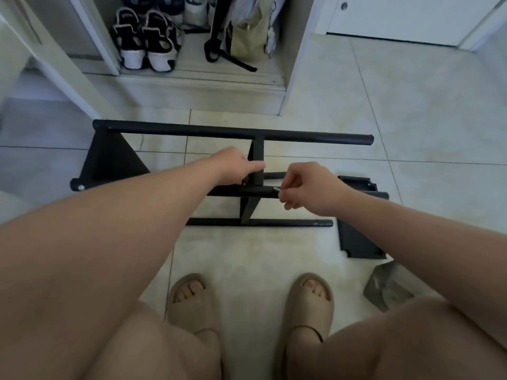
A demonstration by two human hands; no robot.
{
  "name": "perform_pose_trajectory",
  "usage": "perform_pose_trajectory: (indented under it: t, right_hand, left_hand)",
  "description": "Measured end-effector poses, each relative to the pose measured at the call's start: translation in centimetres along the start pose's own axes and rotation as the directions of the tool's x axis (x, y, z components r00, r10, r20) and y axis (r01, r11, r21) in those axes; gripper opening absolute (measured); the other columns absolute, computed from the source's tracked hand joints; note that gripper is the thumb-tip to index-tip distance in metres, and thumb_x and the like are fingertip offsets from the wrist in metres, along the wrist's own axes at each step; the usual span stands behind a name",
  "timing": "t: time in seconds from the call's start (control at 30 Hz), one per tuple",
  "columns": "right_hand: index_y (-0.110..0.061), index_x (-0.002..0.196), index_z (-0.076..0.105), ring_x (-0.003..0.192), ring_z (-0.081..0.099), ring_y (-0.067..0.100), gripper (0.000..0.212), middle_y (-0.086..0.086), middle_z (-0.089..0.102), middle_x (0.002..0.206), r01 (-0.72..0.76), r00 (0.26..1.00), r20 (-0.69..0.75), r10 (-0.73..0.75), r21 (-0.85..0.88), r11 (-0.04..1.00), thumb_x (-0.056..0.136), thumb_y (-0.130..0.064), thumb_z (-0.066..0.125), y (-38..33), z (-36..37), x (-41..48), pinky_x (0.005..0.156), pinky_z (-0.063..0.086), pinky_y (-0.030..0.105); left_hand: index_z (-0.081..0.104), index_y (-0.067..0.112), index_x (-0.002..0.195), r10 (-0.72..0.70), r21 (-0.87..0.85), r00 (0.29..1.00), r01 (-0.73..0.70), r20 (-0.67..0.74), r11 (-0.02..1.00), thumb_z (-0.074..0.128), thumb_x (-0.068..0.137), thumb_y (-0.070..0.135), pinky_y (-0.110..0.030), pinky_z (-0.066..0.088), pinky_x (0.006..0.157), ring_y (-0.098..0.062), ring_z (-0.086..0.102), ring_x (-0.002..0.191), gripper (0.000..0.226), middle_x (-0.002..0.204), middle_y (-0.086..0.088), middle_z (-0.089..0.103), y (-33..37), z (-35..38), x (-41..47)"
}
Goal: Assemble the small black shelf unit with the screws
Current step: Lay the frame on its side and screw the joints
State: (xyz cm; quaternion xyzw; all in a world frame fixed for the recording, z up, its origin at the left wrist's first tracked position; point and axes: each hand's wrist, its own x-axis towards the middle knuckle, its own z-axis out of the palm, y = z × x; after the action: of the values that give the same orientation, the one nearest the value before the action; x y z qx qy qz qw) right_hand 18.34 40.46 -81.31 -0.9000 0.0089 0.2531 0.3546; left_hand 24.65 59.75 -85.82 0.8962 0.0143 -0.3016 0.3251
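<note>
We look down on a pale tiled floor (411, 111) crossed by thin grout lines. Ahead stands a white closet (299, 50) on a low step, with shoes (145, 42) and a tan bag (248, 34) inside; a white door (397, 17) closes the far right corner.

The black shelf frame (233, 132) lies on its side on the tiles, just ahead of our sandals (194, 300), its long rails running left to right. The left grip (236, 165) is wrapped round the frame's middle upright, thumb across the front. The right grip (307, 185) pinches a small silvery piece (275, 189) against the middle rail; we cannot tell whether it is a screw or a tool.

A loose black panel (356, 237) lies at the rail ends on the right, with a grey plastic bag (386, 286) near it. Open tiles lie between the far rail and the closet step, and rightward toward the door.
</note>
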Motion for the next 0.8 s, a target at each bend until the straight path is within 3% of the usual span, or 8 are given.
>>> perform_pose_trajectory:
  t: [0.13,0.2,0.43,0.57,0.63,0.8]
  right_hand:
    - [-0.009,0.087,0.061,0.072,0.075,0.014,0.010,0.009,0.076,0.081,0.000,0.999,0.036,-0.001,0.032,0.999,0.090,-0.006,0.069,0.5,0.0,0.5,0.083,0.062,0.044]
    - [-0.010,0.087,0.060,0.073,0.075,0.017,0.011,0.011,0.076,0.083,-0.005,0.999,0.035,0.003,0.061,0.998,0.090,-0.005,0.069,0.6,-0.1,0.6,0.084,0.062,0.044]
    - [-0.006,0.089,0.061,0.075,0.076,0.019,0.010,0.011,0.076,0.077,-0.036,0.999,0.016,0.034,0.141,0.989,0.091,-0.006,0.072,1.2,-1.2,-0.1,0.085,0.062,0.040]
    - [-0.007,0.087,0.062,0.076,0.076,0.020,0.011,0.008,0.076,0.074,-0.034,0.999,0.011,0.032,0.167,0.985,0.091,-0.006,0.072,1.4,-1.4,-0.3,0.085,0.062,0.041]
    - [-0.006,0.087,0.062,0.075,0.076,0.020,0.011,0.009,0.076,0.073,-0.029,1.000,0.014,0.027,0.169,0.985,0.091,-0.005,0.072,1.4,-1.4,-0.4,0.084,0.062,0.041]
    - [-0.005,0.090,0.062,0.077,0.076,0.021,0.010,0.012,0.076,0.079,-0.048,0.999,0.023,0.044,0.173,0.984,0.092,-0.005,0.071,2.0,-1.9,-0.7,0.084,0.062,0.039]
  left_hand:
    - [0.073,0.010,0.095,-0.054,0.032,0.971,0.048,0.235,0.998,0.059,0.089,0.064,-0.037,0.057,0.084,-0.020,0.072,0.074,0.055,0.078,-0.004,0.078,0.2,1.1,1.8]
    - [0.072,0.008,0.096,-0.063,0.014,0.960,0.062,0.273,0.998,0.062,0.090,0.059,-0.033,0.058,0.076,-0.018,0.070,0.062,0.053,0.076,-0.007,0.077,0.2,1.4,2.5]
    - [0.072,0.005,0.093,-0.033,-0.059,0.967,0.050,0.252,0.997,0.063,0.091,0.055,-0.032,0.057,0.076,-0.020,0.071,0.062,0.051,0.076,-0.009,0.077,-0.2,1.9,2.6]
    - [0.069,0.004,0.097,-0.037,-0.156,0.969,0.077,0.246,0.985,0.066,0.091,0.051,-0.029,0.056,0.063,-0.026,0.076,0.073,0.047,0.076,-0.013,0.076,0.0,2.5,2.3]
    - [0.070,0.004,0.100,-0.033,-0.172,0.971,0.075,0.238,0.982,0.066,0.092,0.051,-0.031,0.058,0.063,-0.027,0.076,0.075,0.048,0.074,-0.014,0.076,0.2,2.8,2.1]
    - [0.071,0.005,0.100,-0.038,-0.107,0.973,0.063,0.228,0.992,0.062,0.092,0.055,-0.031,0.055,0.070,-0.023,0.064,0.057,0.051,0.072,-0.012,0.076,0.6,3.0,1.8]
